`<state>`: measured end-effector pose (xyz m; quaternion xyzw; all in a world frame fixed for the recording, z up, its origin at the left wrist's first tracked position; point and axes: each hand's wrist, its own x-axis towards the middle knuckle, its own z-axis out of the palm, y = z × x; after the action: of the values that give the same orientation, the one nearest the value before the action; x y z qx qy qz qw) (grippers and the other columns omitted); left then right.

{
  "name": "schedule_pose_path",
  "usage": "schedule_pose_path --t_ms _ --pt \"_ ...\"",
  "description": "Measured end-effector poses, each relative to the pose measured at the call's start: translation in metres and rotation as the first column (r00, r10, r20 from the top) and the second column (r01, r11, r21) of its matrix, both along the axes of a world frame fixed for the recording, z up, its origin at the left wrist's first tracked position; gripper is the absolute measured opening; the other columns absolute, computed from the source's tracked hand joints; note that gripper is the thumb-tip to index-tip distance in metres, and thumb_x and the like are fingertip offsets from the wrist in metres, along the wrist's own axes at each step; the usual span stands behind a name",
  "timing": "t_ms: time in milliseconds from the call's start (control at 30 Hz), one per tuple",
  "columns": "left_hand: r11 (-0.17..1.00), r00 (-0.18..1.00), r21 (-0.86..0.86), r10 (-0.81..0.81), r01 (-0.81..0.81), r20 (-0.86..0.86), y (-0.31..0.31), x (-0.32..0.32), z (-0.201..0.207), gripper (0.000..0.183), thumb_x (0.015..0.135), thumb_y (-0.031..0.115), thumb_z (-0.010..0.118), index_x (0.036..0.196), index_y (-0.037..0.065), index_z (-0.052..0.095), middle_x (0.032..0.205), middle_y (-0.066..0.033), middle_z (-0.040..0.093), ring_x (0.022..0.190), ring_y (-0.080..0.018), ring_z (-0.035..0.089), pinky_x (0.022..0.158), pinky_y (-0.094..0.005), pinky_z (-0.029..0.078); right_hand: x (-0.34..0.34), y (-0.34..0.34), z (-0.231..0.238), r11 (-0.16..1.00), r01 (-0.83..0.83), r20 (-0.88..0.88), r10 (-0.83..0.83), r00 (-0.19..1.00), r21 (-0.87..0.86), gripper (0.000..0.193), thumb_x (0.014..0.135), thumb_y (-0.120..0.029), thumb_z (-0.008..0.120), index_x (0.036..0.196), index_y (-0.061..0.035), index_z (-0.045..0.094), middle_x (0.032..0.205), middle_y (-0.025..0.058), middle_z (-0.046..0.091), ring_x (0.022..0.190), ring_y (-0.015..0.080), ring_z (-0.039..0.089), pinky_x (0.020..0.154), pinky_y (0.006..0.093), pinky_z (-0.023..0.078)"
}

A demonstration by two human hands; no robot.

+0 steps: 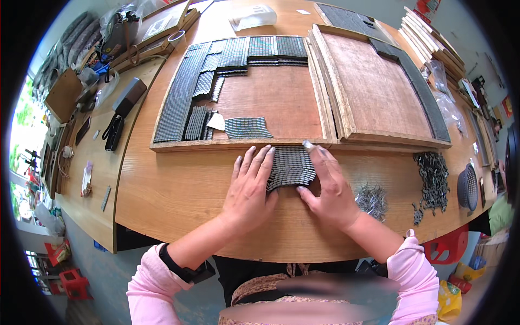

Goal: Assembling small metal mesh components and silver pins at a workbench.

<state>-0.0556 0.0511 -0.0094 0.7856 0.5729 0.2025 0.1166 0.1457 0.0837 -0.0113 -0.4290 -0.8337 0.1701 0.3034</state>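
Between my two hands, on the table's near side, lies a small block of dark grey, narrow, ribbed pieces set in even rows (pixel 291 167); what the pieces are, I cannot tell. My left hand (pixel 248 184) holds its left side, fingers along the edge and thumb at the near corner. On the right side my right hand (pixel 331 188) grips it, with something white at the index fingertip. Just beyond is a wooden tray (pixel 238 144), partly filled with similar grey panels (pixel 181 92). One loose panel (pixel 248 128) lies inside its near end, beside a white scrap (pixel 216 122).
A second wooden tray (pixel 374 81) adjoins on the right, with dark panels along its far and right edges. Piles of thin silvery pins (pixel 371 201) and dark small pieces (pixel 431 181) lie right, near a grey basket (pixel 467 187). A black case (pixel 130 97) sits left.
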Motion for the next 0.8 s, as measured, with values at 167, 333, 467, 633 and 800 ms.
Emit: schedule_pose_path --t_ms 167,333,467,633,800 --pt "0.998 0.990 0.022 -0.049 0.052 -0.132 0.017 -0.009 0.015 0.077 0.068 0.024 0.072 0.134 -0.001 0.040 0.133 -0.0159 0.043 0.126 -0.0335 0.038 0.107 -0.0441 0.029 0.011 0.018 0.014 0.986 -0.163 0.194 0.156 0.969 0.022 0.089 0.067 -0.015 0.080 0.141 -0.0019 0.033 0.132 0.0207 0.046 0.122 0.0376 0.046 0.103 0.0416 0.039" --pt "0.994 0.986 -0.079 -0.084 0.073 -0.144 0.031 -0.007 0.027 0.078 0.065 0.027 0.075 0.130 -0.001 0.043 0.127 -0.0157 0.045 0.122 -0.0321 0.041 0.107 -0.0422 0.029 0.011 0.026 0.021 0.977 -0.200 0.119 0.208 0.971 -0.079 0.087 0.066 -0.019 0.080 0.140 -0.0040 0.036 0.127 0.0200 0.048 0.119 0.0372 0.047 0.103 0.0424 0.039" --pt "0.994 0.982 -0.095 -0.077 0.061 -0.170 0.032 -0.005 0.030 0.080 0.061 0.027 0.075 0.129 0.000 0.044 0.119 -0.0142 0.047 0.114 -0.0315 0.044 0.102 -0.0414 0.034 0.013 0.027 0.017 0.981 -0.194 0.147 0.192 0.970 -0.002 0.084 0.067 -0.023 0.079 0.138 -0.0041 0.039 0.126 0.0210 0.048 0.118 0.0376 0.047 0.104 0.0436 0.038" --pt "0.990 0.980 -0.123 -0.089 0.067 -0.180 0.033 -0.002 0.036 0.079 0.062 0.029 0.078 0.126 -0.002 0.046 0.120 -0.0159 0.046 0.118 -0.0317 0.042 0.104 -0.0421 0.031 0.013 0.028 0.021 0.982 -0.188 0.174 0.186 0.967 -0.001 0.083 0.066 -0.023 0.078 0.137 -0.0040 0.039 0.124 0.0208 0.049 0.116 0.0370 0.048 0.103 0.0432 0.038" --pt "0.993 0.974 -0.106 -0.080 0.059 -0.213 0.028 -0.002 0.034 0.078 0.063 0.031 0.077 0.126 -0.003 0.046 0.125 -0.0174 0.045 0.122 -0.0328 0.040 0.105 -0.0427 0.030 0.012 0.028 0.024 0.972 -0.211 0.141 0.225 0.964 -0.106 0.091 0.064 -0.023 0.081 0.140 -0.0046 0.035 0.126 0.0229 0.047 0.121 0.0394 0.046 0.104 0.0434 0.038"
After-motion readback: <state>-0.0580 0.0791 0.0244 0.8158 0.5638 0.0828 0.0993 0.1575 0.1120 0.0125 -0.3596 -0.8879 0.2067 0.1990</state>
